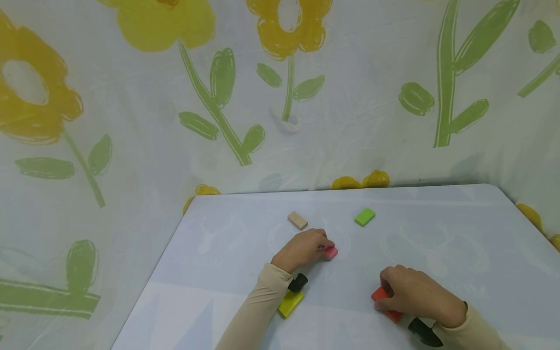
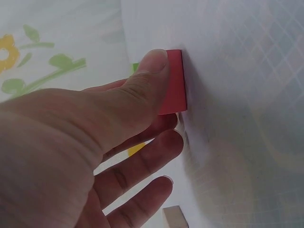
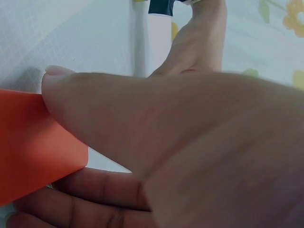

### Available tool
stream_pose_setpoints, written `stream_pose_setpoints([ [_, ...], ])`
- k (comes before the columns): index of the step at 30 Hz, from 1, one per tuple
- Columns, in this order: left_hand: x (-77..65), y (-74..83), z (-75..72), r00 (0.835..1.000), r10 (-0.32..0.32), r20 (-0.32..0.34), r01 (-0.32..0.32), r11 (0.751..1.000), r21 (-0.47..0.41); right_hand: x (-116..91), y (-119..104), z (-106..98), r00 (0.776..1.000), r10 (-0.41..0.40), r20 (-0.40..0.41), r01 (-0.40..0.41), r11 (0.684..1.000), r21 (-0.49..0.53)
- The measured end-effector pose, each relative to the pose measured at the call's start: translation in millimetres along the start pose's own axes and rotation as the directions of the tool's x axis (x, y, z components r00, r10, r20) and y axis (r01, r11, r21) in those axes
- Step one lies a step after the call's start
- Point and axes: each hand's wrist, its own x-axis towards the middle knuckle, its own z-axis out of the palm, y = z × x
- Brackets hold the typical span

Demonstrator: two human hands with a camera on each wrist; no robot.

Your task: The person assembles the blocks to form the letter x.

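My left hand (image 1: 303,249) pinches a small pink block (image 1: 331,252) between thumb and fingers, near the middle of the table. Up close in the left wrist view, that pink block (image 2: 175,84) looks redder and sits at the table surface, while the other fingers spread below it. To the right and closer to me, my right hand (image 1: 417,295) grips an orange-red block (image 1: 395,316) with thumb and fingers. The right wrist view shows part of this orange-red block (image 3: 38,142), with the thumb at its edge and curled fingers beneath.
A yellow block (image 1: 290,304) lies beside my left forearm. Farther back are a natural wood block (image 1: 298,220) and a light green block (image 1: 365,217). The white table (image 1: 245,209) ends at a flower-printed curtain (image 1: 350,121). Dark bands sit at both wrists.
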Motion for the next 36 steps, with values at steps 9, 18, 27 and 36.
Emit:
stream_pose_setpoints([
  [9,-1.3,-1.6,0.3,1.0,-0.002,0.009,0.003,0.999,-0.033,1.9,-3.0,-1.6,1.0,0.019,0.004,-0.02,1.0,0.012],
  [18,-1.8,-2.4,-1.0,1.0,0.011,0.009,-0.011,0.998,-0.056,2.9,-5.1,-1.7,1.0,0.022,-0.006,-0.022,1.0,0.016],
  [27,-1.5,-2.5,-1.4,1.0,0.005,0.012,-0.004,0.997,-0.079,6.5,-7.6,-2.6,0.999,0.043,0.0,-0.043,0.999,0.025],
  [36,-1.5,-2.7,-1.1,1.0,0.004,0.016,-0.003,0.997,-0.075,7.0,-7.7,-1.8,0.999,0.04,-0.025,-0.04,0.999,0.021],
])
